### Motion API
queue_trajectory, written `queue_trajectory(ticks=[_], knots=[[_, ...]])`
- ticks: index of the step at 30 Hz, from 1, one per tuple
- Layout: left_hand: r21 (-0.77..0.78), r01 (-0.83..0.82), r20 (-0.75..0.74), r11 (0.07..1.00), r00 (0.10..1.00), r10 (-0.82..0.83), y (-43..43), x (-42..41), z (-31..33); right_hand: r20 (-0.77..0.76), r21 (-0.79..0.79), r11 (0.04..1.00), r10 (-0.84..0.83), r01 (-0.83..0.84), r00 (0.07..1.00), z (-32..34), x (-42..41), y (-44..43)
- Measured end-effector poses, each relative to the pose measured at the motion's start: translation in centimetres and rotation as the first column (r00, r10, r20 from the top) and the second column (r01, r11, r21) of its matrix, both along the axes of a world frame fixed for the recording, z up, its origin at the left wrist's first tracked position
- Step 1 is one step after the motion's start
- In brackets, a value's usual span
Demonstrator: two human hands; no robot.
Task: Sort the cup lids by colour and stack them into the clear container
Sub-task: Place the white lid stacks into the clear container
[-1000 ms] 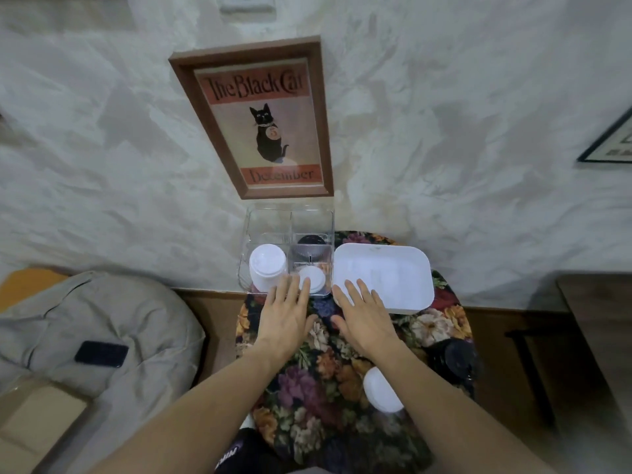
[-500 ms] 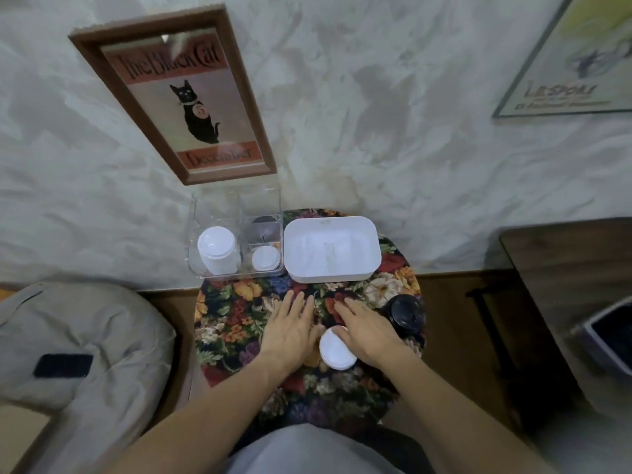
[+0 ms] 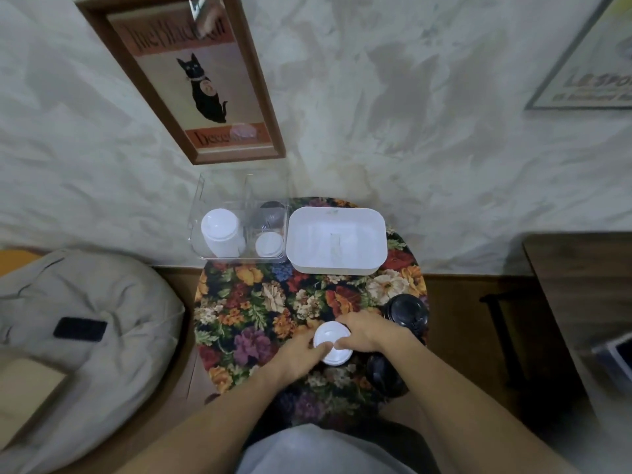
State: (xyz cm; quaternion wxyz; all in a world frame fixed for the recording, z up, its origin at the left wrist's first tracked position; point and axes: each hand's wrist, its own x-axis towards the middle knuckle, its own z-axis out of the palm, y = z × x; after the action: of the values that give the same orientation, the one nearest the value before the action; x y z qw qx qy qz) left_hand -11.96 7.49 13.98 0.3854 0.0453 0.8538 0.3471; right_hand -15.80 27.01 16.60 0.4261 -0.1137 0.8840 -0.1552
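Low in the centre of the frame, a short stack of white round plastic cup lids (image 3: 332, 336) sits on the floral-clothed round bench (image 3: 260, 302). It is gripped between the left hand (image 3: 299, 354) and the right hand (image 3: 366, 331), whose curled fingers (image 3: 316, 350) close on its two sides. Black round lids (image 3: 407, 314) lie just right of the right hand, near the bench's right edge, and bare cloth separates the hands from the clear plastic divided container (image 3: 239, 258) at upper centre, just beside a white rectangular tub (image 3: 337, 268).
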Motion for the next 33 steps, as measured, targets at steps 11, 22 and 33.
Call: queue_trajectory(ticks=[11, 22, 33], knots=[[0.126, -0.433, 0.600, 0.893, 0.750, 0.278, -0.6, -1.2, -2.4, 0.288, -0.076, 0.974, -0.184, 0.214, 0.940, -1.6, -1.4, 0.1], [0.184, -0.619, 0.611, 0.763, 0.680, 0.405, -1.5, -2.2, -1.7, 0.394, -0.255, 0.780, -0.455, 0.571, 0.798, -2.8, -1.6, -0.7], [0.175, -0.712, 0.649, 0.680, 0.603, 0.464, -2.1, -3.4, -1.6, 0.516, -0.266, 0.515, -0.638, 0.815, 0.572, -4.5, -0.8, -2.3]])
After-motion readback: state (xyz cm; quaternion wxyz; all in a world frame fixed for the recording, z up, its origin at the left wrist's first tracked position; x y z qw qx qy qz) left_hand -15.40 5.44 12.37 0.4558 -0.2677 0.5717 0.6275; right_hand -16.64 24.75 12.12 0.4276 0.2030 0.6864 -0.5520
